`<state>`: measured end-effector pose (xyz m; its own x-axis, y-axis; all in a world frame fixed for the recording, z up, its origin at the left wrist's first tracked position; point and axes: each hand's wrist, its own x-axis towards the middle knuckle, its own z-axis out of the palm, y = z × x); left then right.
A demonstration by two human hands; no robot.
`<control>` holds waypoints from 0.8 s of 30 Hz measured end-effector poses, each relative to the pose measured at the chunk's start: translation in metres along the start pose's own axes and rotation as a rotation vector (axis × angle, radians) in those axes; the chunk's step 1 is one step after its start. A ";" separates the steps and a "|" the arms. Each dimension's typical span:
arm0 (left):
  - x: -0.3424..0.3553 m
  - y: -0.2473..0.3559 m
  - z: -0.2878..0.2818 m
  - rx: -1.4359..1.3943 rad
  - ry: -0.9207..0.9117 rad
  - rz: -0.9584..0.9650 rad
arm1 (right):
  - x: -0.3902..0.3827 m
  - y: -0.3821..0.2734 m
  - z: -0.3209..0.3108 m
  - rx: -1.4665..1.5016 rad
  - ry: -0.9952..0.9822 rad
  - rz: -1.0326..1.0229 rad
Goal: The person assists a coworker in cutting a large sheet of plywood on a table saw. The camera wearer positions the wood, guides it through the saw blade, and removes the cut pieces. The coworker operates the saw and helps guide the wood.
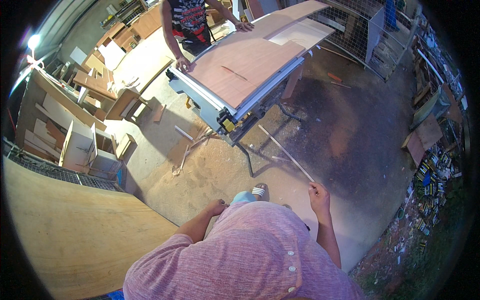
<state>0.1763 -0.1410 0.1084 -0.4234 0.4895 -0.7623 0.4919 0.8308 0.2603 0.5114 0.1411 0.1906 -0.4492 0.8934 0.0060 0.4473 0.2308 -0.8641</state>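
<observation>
From where I stand, the right hand (pixel 320 196) is closed around the near end of a thin wooden strip (pixel 286 152) at one o'clock, the far end angling off between ten and eleven. The left hand (pixel 217 207) sits loosely curled beside light-blue shorts (pixel 243 197); I can't tell whether it grips anything. At twelve stands a table saw (pixel 187 94) under a brown plywood panel (pixel 212 75), a co-worker (pixel 189 22) behind it at eleven.

Strip (pixel 286 152) — perhaps cream, reddish-brown panel (pixel 250 55), heathered-pink shirt (pixel 240 245)
</observation>
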 end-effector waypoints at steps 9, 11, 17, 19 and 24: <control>0.006 -0.005 0.005 -0.011 0.002 -0.015 | 0.001 0.002 0.002 -0.014 0.001 -0.015; 0.007 -0.007 0.006 -0.010 0.005 -0.009 | 0.001 0.002 0.003 -0.016 0.020 -0.048; 0.013 -0.013 0.011 -0.008 -0.009 0.006 | 0.004 -0.002 0.002 -0.012 -0.020 -0.048; 0.009 -0.007 0.007 -0.017 -0.016 0.000 | 0.005 -0.002 0.001 -0.009 -0.016 -0.044; -0.003 0.010 -0.003 -0.009 -0.025 0.004 | 0.007 -0.001 0.002 0.014 -0.013 -0.024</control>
<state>0.1804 -0.1340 0.1151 -0.4024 0.4865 -0.7755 0.4867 0.8311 0.2689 0.5059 0.1465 0.1904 -0.4694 0.8827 0.0206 0.4258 0.2468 -0.8705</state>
